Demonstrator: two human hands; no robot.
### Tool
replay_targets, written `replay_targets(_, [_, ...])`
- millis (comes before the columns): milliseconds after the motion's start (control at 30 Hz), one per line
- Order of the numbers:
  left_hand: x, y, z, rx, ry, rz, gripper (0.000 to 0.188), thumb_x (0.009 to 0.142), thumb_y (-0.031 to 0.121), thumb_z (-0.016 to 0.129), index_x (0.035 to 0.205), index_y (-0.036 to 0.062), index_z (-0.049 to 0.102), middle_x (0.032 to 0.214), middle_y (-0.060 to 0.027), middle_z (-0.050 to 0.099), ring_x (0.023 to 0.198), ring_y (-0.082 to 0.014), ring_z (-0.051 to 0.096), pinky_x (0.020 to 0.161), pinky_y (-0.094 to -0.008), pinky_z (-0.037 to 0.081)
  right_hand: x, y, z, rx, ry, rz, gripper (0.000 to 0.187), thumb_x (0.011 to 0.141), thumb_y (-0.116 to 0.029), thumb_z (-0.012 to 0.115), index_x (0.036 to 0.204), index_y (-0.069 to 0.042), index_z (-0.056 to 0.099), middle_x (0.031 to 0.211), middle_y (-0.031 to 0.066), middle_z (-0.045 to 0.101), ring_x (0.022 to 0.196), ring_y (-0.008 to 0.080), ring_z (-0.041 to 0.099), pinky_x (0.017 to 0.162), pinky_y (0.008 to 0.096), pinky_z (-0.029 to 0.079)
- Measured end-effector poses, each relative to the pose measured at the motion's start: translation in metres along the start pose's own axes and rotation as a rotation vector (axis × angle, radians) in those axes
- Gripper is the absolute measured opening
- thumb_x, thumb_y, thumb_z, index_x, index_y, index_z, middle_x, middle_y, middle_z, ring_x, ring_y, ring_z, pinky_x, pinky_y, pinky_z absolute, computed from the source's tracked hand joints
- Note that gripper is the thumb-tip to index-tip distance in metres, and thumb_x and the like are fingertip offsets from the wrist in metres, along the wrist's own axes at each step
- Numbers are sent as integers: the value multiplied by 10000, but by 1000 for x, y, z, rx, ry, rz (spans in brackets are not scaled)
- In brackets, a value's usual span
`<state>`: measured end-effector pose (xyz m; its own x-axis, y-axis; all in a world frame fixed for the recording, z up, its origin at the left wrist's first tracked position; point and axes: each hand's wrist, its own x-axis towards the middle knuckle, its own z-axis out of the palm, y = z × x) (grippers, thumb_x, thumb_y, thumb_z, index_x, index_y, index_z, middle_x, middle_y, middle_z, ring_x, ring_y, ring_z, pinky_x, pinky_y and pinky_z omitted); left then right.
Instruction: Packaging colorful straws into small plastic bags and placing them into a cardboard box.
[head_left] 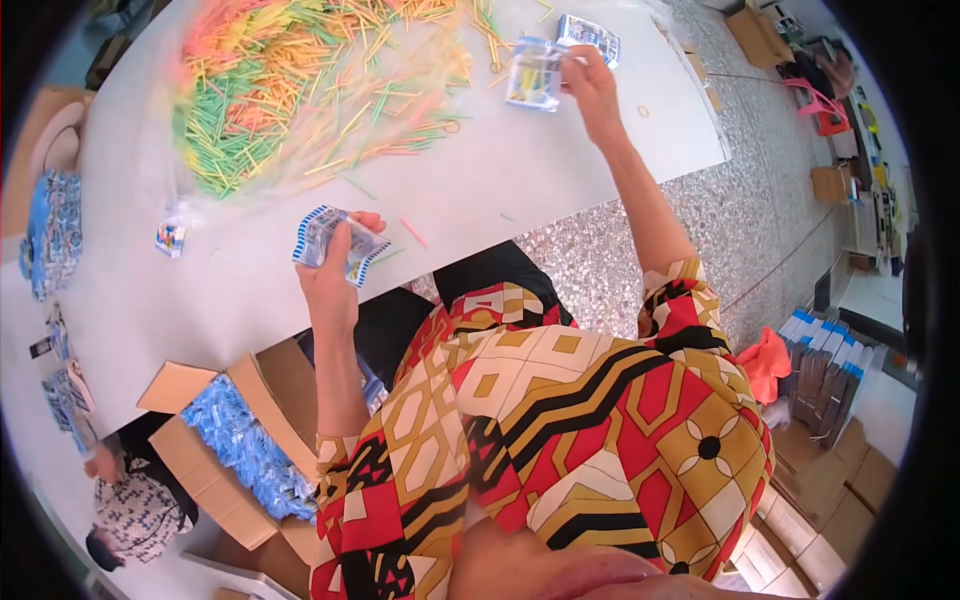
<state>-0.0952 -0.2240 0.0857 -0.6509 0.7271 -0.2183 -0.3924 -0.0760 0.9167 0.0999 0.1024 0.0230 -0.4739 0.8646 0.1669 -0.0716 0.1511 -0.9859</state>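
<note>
My left hand (331, 284) is closed on a small clear packet (316, 234) with blue striped ends, its thumb across the front. Farther right over the table, my right hand (598, 98) pinches a similar clear packet (533, 80) by its right edge. Something yellowish shows through that plastic. Just behind the right hand lies a blue and white packet (592, 36), partly covered by the fingers. A big heap of short thin coloured sticks (270, 85), green, yellow, orange and pink, spreads in clear plastic sheeting at the far left.
The white table (560, 165) carries a few loose sticks and a small printed packet (170, 238). Below its edge stands an open cardboard box (205, 475) full of blue packets (245, 440). Another person (140, 510) is at lower left; more packets (55, 235) lie at far left.
</note>
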Motion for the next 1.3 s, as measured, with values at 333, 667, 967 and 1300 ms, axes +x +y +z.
replay_targets(333, [0, 4, 9, 32, -113, -27, 130, 889, 99, 539, 968, -1, 568, 845, -117, 652, 805, -200, 635, 733, -328, 501, 65, 30, -80, -326, 307, -83, 102, 881, -130, 562, 956, -62, 560, 782, 3, 573, 733, 82, 524, 654, 245, 464])
replay_targets(667, [1, 5, 13, 65, -47, -16, 147, 856, 54, 572, 969, -37, 595, 852, -128, 659, 782, -196, 645, 731, -321, 517, 90, 61, -114, -732, 424, -290, 178, 826, -178, 638, 972, -78, 626, 860, 38, 633, 768, 144, 596, 698, 274, 477])
replay_targets(967, [1, 5, 6, -15, -13, 61, 168, 767, 31, 683, 913, -38, 639, 811, -102, 667, 718, -157, 647, 675, -277, 528, 25, -22, 25, -556, -41, -316, 290, 874, -181, 584, 1125, -42, 545, 934, 19, 581, 747, 76, 513, 673, 221, 437])
replay_targets(1300, [-6, 4, 4, 106, 91, 97, 190, 740, 49, 729, 910, 9, 653, 827, -46, 665, 728, -87, 606, 668, -232, 495, -73, -118, 177, -331, -929, -263, 106, 835, -142, 636, 890, -51, 630, 769, -18, 583, 667, 44, 489, 570, 188, 391])
